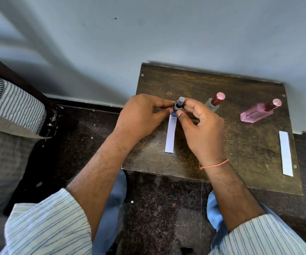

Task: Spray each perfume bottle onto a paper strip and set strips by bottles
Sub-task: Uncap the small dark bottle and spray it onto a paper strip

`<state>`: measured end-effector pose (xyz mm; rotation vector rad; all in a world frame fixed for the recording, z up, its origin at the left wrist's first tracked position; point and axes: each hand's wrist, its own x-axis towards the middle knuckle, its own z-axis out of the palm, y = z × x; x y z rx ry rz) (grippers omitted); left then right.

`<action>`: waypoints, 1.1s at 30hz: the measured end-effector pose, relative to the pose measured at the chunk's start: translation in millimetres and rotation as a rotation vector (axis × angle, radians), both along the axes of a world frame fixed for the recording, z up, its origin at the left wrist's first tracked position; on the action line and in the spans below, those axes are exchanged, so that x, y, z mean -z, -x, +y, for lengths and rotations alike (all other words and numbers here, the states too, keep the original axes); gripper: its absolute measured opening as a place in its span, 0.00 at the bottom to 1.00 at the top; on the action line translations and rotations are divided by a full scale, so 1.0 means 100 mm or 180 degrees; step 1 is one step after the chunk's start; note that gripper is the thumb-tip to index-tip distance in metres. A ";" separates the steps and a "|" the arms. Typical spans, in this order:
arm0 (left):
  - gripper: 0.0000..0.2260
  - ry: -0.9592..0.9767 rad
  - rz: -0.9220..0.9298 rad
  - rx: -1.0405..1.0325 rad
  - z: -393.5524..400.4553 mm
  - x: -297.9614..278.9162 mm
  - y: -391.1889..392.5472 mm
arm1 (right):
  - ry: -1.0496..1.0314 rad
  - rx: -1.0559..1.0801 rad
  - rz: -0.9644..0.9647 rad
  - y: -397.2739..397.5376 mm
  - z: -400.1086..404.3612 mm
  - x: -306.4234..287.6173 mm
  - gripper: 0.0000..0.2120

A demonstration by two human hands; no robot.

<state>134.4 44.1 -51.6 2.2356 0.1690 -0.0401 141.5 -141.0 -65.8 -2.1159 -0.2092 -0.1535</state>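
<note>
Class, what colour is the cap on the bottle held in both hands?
Grey, on the small dark bottle's cap; head view.

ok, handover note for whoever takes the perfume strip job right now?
Left hand and right hand: both hold the small grey-capped bottle over the near strip, whose top end is under the fingers.
Clear bottle and pink bottle: capped, standing on the wooden table.
Second strip: right edge of the table, by no bottle.
Done: cannot tell whether any spray has happened.
Left: clear and pink bottles; place strips.
</note>
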 end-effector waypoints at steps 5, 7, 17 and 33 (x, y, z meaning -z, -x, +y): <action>0.09 -0.0009 -0.0004 -0.0019 0.02 0.02 -0.01 | 0.0033 -0.0029 0.0031 0.00 0.02 -0.01 0.14; 0.09 -0.0035 0.0005 -0.0005 0.03 0.03 0.00 | 0.0022 -0.0052 0.0034 0.00 0.03 -0.01 0.14; 0.08 -0.0127 -0.0008 0.0060 0.01 0.04 -0.01 | -0.0027 -0.0056 -0.0011 0.01 0.02 -0.01 0.14; 0.08 -0.0208 0.0073 0.0045 0.04 0.00 0.00 | -0.0080 -0.0088 0.0270 0.05 -0.01 -0.03 0.17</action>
